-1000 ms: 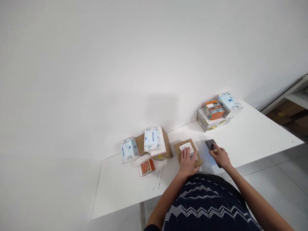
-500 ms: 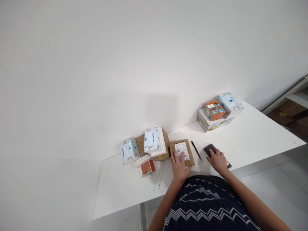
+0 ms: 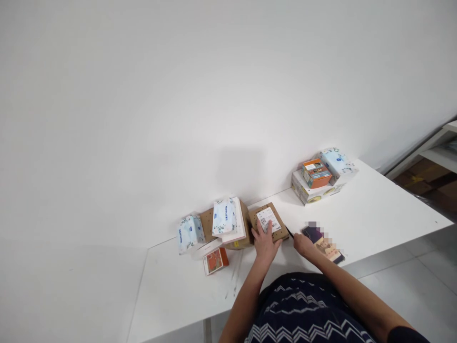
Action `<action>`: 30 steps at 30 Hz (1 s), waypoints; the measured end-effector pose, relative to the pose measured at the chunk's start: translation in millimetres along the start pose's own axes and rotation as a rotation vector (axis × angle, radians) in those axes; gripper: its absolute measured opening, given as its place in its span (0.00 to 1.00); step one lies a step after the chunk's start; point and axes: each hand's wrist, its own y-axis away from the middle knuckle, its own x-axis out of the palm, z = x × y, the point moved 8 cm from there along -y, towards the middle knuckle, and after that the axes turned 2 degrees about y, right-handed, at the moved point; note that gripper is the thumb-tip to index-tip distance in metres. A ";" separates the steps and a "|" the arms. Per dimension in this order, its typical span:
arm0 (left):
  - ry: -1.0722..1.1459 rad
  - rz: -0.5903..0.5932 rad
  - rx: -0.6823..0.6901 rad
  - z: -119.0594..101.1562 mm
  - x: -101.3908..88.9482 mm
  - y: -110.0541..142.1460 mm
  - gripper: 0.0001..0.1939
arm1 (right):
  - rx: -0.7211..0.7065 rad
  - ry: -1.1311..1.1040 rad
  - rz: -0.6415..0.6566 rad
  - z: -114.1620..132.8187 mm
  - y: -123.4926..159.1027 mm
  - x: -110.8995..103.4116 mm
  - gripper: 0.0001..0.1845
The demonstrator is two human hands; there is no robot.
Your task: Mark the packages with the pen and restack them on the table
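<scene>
My left hand (image 3: 264, 247) lies on a small brown cardboard box (image 3: 282, 233) with its fingers spread over the edge of a white printed label (image 3: 266, 217). Just right of that box, my right hand (image 3: 302, 244) is closed round a thin black pen (image 3: 289, 232), whose far end points towards the box. Close by on the right, a dark phone (image 3: 329, 247) with a picture on its back rests on the table, partly pixelated.
Left of the box, tissue packs (image 3: 224, 216) sit on and beside cardboard cartons (image 3: 244, 209), with an orange box (image 3: 214, 261) in front. At the back right of the white table (image 3: 385, 214) stand another orange box (image 3: 317, 173), a white carton (image 3: 303, 188) and a tissue pack (image 3: 338, 164).
My right hand has let go of the phone, moved left and taken hold of the pen. The pen has come closer to the box. My left hand stays on the box.
</scene>
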 end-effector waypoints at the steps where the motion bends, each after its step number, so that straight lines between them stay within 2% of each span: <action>1: 0.016 0.012 0.007 0.0 0.4 -5.2 0.41 | -0.015 0.007 0.012 -1.6 5.6 3.7 0.20; 5: 0.106 0.081 0.033 -8.9 2.8 -32.5 0.43 | -0.058 0.033 0.023 -9.8 27.7 13.6 0.12; 8: 0.195 0.106 0.098 -27.8 3.7 -56.8 0.43 | -0.064 0.047 -0.004 -14.3 32.4 15.2 0.19; 12: 0.316 0.082 0.227 -55.0 6.4 -83.7 0.38 | -0.060 0.053 -0.063 -17.2 24.3 13.3 0.19; 15: 0.429 0.073 0.329 -68.6 11.3 -90.8 0.36 | -0.058 0.060 -0.090 -17.9 17.6 13.1 0.19; 18: 0.472 0.043 0.384 -73.4 8.6 -80.4 0.37 | -0.062 0.074 -0.093 -16.3 15.2 13.8 0.19; 21: 0.427 -0.110 0.468 -73.5 -19.4 -49.7 0.33 | -0.064 0.091 -0.081 -12.3 17.1 13.5 0.19; 23: 0.368 -0.305 0.543 -67.0 -54.3 -20.7 0.27 | -0.074 0.095 -0.072 -8.2 19.3 12.9 0.20; 25: 0.291 -0.524 0.520 -46.2 -93.8 5.9 0.22 | -0.083 0.092 -0.059 -4.2 21.2 12.9 0.19; 28: 0.110 -0.783 0.269 5.8 -145.4 30.5 0.19 | -0.081 0.085 -0.045 -0.1 22.0 13.5 0.17; 30: 0.013 -0.815 0.022 44.4 -165.0 34.4 0.21 | -0.072 0.084 -0.044 1.4 21.5 13.4 0.17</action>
